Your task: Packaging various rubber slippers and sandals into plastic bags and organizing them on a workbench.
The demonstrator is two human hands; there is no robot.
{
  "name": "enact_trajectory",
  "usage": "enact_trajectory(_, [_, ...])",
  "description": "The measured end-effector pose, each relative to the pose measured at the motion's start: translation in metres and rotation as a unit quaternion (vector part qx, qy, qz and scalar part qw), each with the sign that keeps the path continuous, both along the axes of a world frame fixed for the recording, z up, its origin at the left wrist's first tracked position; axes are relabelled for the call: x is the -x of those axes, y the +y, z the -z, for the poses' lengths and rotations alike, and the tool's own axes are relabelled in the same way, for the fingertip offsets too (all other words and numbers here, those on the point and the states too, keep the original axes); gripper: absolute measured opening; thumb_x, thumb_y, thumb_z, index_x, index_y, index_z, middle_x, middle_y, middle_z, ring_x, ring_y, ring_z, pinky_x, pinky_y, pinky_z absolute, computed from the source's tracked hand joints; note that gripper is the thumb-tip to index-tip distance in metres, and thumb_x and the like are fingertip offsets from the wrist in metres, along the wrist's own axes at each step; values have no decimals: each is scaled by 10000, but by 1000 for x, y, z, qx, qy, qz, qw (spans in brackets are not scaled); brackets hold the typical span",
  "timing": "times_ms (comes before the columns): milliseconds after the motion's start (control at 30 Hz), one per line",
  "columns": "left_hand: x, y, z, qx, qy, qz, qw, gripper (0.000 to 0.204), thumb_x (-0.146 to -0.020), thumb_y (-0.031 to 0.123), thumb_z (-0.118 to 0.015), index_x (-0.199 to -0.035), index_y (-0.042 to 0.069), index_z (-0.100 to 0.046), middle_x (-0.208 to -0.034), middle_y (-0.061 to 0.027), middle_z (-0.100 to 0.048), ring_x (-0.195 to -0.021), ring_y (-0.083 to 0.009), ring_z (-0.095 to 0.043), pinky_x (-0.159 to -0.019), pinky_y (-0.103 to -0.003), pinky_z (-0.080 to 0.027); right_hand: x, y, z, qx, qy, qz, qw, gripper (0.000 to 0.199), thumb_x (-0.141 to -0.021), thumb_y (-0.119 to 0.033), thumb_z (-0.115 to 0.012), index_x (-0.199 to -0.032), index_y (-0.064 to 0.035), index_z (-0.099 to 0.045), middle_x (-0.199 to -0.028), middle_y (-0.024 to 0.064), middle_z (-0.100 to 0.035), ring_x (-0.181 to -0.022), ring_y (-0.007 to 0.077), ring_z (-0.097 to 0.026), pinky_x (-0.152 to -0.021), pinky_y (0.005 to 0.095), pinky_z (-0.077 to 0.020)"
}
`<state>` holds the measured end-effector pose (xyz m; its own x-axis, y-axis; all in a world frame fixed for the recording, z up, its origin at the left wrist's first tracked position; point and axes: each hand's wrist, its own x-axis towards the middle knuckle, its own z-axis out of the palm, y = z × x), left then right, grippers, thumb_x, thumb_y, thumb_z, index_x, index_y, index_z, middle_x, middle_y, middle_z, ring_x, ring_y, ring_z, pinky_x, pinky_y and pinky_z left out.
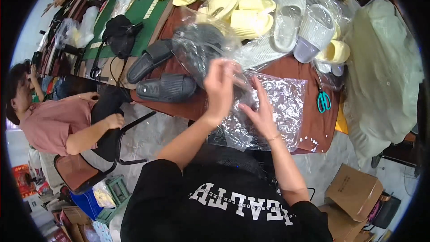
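My left hand [219, 88] has its fingers bent in at the edge of a clear plastic bag [233, 47], slightly blurred. Dark slippers [201, 47] show under or inside that bag; I cannot tell which. Just to the right, my right hand [260, 111] is open, thumb and fingers apart, over a flat stack of clear plastic bags [284, 107]. Left of my hands lie two loose black slippers, one a black slide [168, 87] on its sole, the other a black slide [150, 60] turned at an angle behind it.
Yellow slippers [253, 22] and grey slippers [290, 20], some bagged, pile up at the back. Teal-handled scissors [323, 101] lie right, on the brown cloth [316, 127]. A large pale sack [380, 76] stands right. A person [58, 123] sits left; cardboard boxes [354, 190] stand lower right.
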<state>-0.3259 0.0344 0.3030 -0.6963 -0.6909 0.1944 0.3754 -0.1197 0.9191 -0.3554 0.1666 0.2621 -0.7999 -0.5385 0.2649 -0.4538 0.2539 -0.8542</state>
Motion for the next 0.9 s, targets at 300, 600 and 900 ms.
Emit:
enact_trajectory(300, [-47, -44, 48, 377, -149, -105, 908, 233, -858, -18, -515, -1074, 2, -599, -1111, -129, -576, -1024, -236, -551, -909, -336, -432, 21, 5, 21, 97, -218, 25, 971, 392, -953, -179, -486, -1316, -31, -484, -1253, 115, -578, -1161, 149, -517, -960, 293, -398])
enact_trajectory(600, [-101, -45, 86, 454, -206, 26, 867, 176, -810, -31, -568, -970, 27, -614, -1046, -132, -590, -1044, -311, -529, -903, -410, -410, 38, 20, 52, 62, -248, 44, 966, 446, -909, -225, -578, -1291, -10, -496, -1238, 70, -571, -1132, 150, -507, -970, 278, -375])
enact_trajectory(900, [-130, 59, 75, 459, -73, 499, 731, 434, -829, 223, -635, -1231, 80, -559, -1252, -84, -563, -1114, -258, -564, -923, -351, -478, 12, 82, 59, 26, -184, 87, 979, 595, -902, -185, -585, -1415, -45, -317, -1383, 148, -415, -1254, 246, -426, -1032, 356, -354])
